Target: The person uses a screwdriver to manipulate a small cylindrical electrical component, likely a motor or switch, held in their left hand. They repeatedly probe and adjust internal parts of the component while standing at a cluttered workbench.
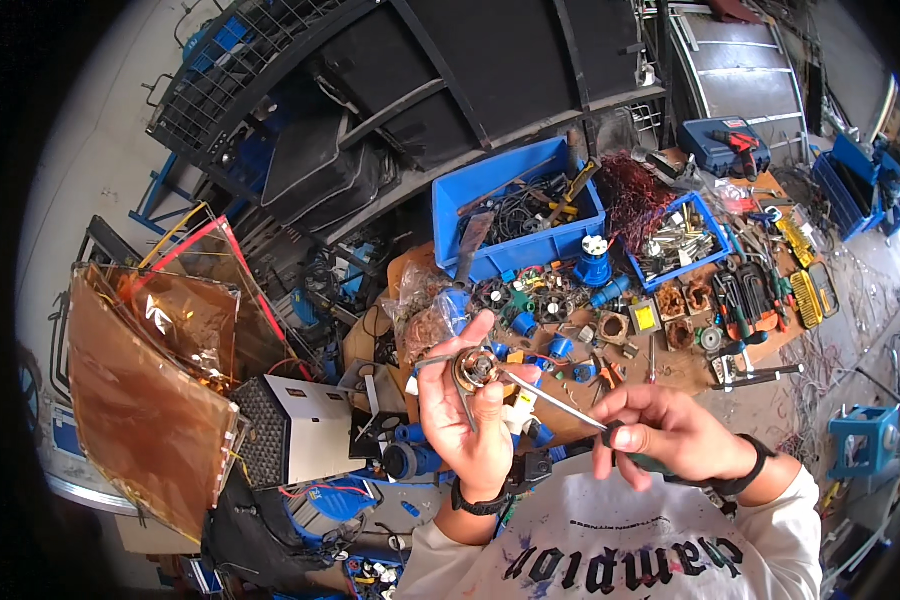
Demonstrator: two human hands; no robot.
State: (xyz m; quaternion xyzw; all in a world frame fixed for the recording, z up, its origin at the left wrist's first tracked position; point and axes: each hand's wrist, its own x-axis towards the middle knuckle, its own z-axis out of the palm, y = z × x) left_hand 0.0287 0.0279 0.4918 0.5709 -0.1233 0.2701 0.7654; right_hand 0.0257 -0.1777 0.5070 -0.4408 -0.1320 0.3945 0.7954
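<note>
A wooden table [670, 375] stands in a messy workshop, and it is full of small parts. At the back of the table sits a big blue bin [518, 215] with black cables and tools inside. Right of the big bin is a smaller blue tray [712, 232] full of shiny metal bits. Between the two lies a bunch of thin reddish wire [632, 200]. Left of the big bin lean see-through brown sheets [150, 395].

In front of the table, the left hand [470, 420] is closed around a small round metal part [476, 368]. The right hand [660, 432] grips a screwdriver [560, 402] by its dark handle. Its thin silver tip touches the round part.
</note>
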